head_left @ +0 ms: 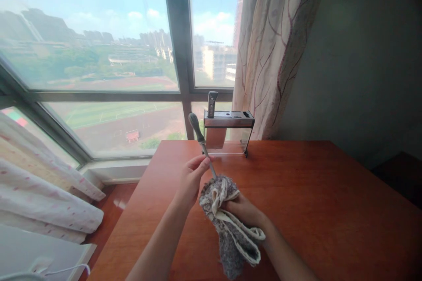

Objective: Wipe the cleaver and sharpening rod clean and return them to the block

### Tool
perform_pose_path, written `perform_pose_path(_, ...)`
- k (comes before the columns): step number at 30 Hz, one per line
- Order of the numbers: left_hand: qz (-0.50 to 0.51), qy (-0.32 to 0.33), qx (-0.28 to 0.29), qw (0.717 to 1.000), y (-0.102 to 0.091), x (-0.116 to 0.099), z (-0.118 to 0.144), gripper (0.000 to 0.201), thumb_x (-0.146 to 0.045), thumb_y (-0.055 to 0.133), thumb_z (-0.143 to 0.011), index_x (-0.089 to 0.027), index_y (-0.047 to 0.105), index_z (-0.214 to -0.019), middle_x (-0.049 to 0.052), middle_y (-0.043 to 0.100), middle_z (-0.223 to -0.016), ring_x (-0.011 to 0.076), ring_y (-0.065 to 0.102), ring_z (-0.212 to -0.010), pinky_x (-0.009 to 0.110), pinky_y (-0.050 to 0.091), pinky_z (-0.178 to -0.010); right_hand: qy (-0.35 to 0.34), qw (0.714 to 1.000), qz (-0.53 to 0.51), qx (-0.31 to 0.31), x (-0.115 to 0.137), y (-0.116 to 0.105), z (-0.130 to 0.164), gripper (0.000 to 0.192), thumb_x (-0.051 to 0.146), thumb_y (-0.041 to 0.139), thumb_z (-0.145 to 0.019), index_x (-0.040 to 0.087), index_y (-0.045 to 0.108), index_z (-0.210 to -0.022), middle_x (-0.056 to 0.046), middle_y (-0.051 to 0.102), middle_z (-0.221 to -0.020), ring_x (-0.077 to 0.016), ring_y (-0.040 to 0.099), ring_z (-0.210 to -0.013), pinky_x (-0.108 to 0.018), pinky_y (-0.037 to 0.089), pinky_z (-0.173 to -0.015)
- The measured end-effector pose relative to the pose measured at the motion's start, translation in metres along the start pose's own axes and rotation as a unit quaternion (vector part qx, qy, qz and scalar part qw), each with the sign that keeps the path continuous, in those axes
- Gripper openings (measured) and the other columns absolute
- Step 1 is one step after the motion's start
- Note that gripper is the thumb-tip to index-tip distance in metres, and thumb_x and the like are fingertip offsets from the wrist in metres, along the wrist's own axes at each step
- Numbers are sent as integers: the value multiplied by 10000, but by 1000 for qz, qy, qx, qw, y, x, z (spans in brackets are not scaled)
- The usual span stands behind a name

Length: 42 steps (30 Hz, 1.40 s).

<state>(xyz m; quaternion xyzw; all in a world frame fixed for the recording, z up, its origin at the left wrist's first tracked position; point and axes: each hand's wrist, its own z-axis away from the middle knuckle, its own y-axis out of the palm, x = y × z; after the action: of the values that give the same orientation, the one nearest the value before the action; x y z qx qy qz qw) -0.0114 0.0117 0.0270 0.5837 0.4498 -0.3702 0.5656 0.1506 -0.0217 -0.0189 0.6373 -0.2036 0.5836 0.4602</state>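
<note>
My left hand [192,178] pinches the thin metal shaft of a utensil [199,136] with a grey handle that points up and away toward the window. The lower end of the utensil is buried in a grey and cream cloth [231,227], so its working end is hidden. Bunched in my right hand [242,210], the cloth is wrapped around the metal just below my left fingers. Both hands are above the red-brown wooden table [316,202], near its middle.
A metal knife rack [228,129] with one dark-handled knife [212,103] stands at the table's far edge against the window. A patterned curtain [270,52] hangs to its right. Bedding [39,193] lies left of the table.
</note>
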Motion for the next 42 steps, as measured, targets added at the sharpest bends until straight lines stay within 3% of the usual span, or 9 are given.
perform_pose_path(3,49,25,-47,997,-7,-3,-6,213,-338,710,-757,-157,737,-867,72,695,-903,185,581,-946,265,449,-852,14,999,16,43,-1,0,3,303,326,771,-686,186,698,-945,-1,666,-821,-142,585,-740,-281,473,-740)
perform_pose_path(6,48,25,-34,998,-10,-3,-6,207,-344,681,-785,-161,737,-864,72,695,-928,186,574,-965,266,447,-852,19,999,13,43,-2,-5,4,305,320,784,-652,177,701,-908,-1,663,-804,-141,576,-720,-271,466,-714)
perform_pose_path(13,-55,-102,211,971,4,-4,8,307,-347,674,-794,-148,720,-1023,78,713,-906,231,619,-899,277,447,-746,21,997,-66,-22,-2,-22,4,322,318,772,-652,191,691,-937,1,668,-804,-133,577,-665,-251,466,-638)
perform_pose_path(16,-38,-116,249,961,7,-4,11,320,-341,676,-795,-150,706,-1050,66,715,-885,225,625,-878,268,440,-726,28,997,-63,-29,0,-23,7,352,334,784,-643,185,691,-947,-10,676,-820,-144,592,-689,-264,475,-660)
perform_pose_path(22,14,-112,157,981,9,2,11,292,-338,707,-766,-137,710,-978,83,704,-918,213,631,-851,253,444,-689,14,1000,-21,-17,3,-14,8,388,360,801,-630,179,697,-957,-23,693,-874,-158,608,-752,-290,477,-742)
perform_pose_path(30,168,8,-47,985,-16,-14,-9,223,-347,696,-775,-174,647,-907,2,639,-716,124,619,-692,239,494,-682,41,995,45,77,12,-31,15,372,342,815,-599,158,713,-906,-20,699,-836,-160,610,-740,-290,487,-721)
perform_pose_path(33,195,60,-102,974,-29,-22,-16,222,-326,723,-749,-159,647,-874,-31,574,-647,81,566,-610,189,469,-616,47,999,25,12,16,-50,23,361,318,826,-584,156,707,-885,-18,701,-797,-160,617,-685,-284,488,-674)
perform_pose_path(37,149,34,-71,986,-23,-17,-12,227,-331,706,-767,-139,655,-878,-31,535,-600,76,529,-575,163,398,-523,29,982,-111,-150,16,-62,21,321,446,703,-726,198,692,-929,-33,711,-784,-216,649,-697,-354,505,-686)
perform_pose_path(42,18,-62,90,994,10,1,8,292,-409,668,-784,-125,667,-855,4,588,-570,108,528,-527,203,373,-482,-73,963,-180,-185,17,-60,8,368,548,569,-778,264,688,-979,-45,728,-928,-285,656,-897,-449,483,-828)
